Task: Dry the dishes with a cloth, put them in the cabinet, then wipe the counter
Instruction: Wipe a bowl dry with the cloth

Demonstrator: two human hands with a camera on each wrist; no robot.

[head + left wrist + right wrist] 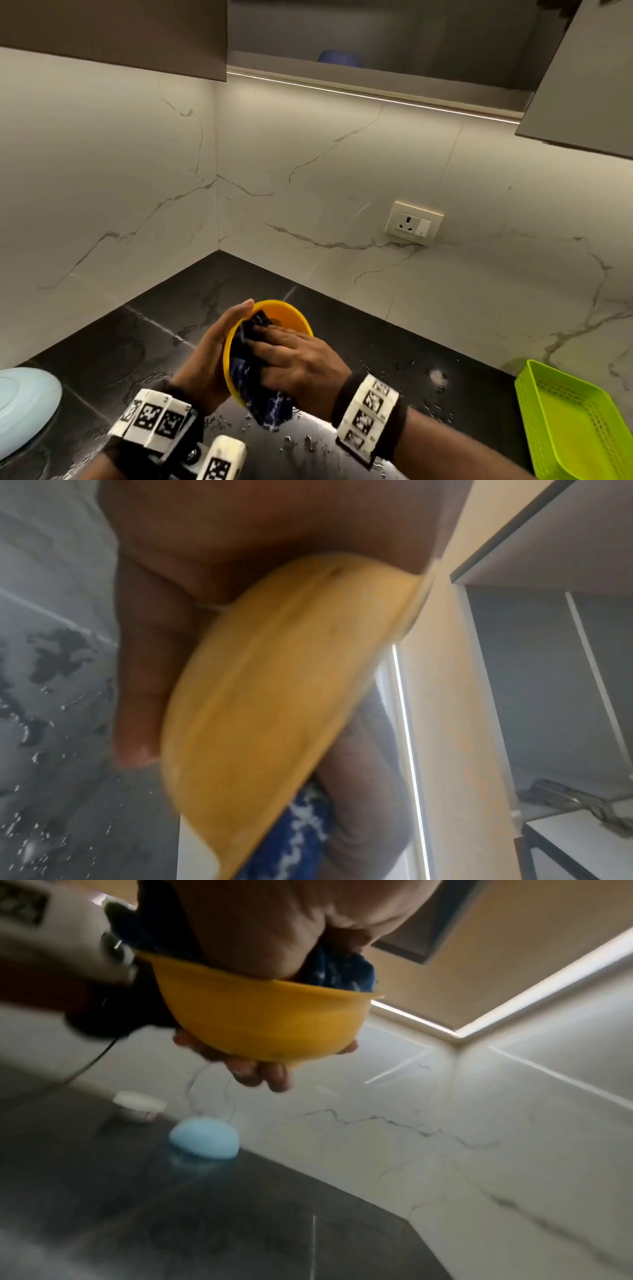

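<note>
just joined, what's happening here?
A person is drying a yellow bowl above the black counter. The left hand cups the bowl from outside, tilted on its side, while the right hand presses a dark blue cloth into it. The counter is wet with droplets. A light blue dish sits at the left, a green tray at the right. The cabinet above is open.

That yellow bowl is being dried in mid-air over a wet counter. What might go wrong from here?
1. The yellow bowl is cradled only by the left hand while the right hand presses the blue cloth inside; a hard push might knock it loose.
2. The cloth's hanging tail nears the water drops on the counter, so it could soak up water.
3. The light blue dish sits by the left elbow and might get bumped.
</note>
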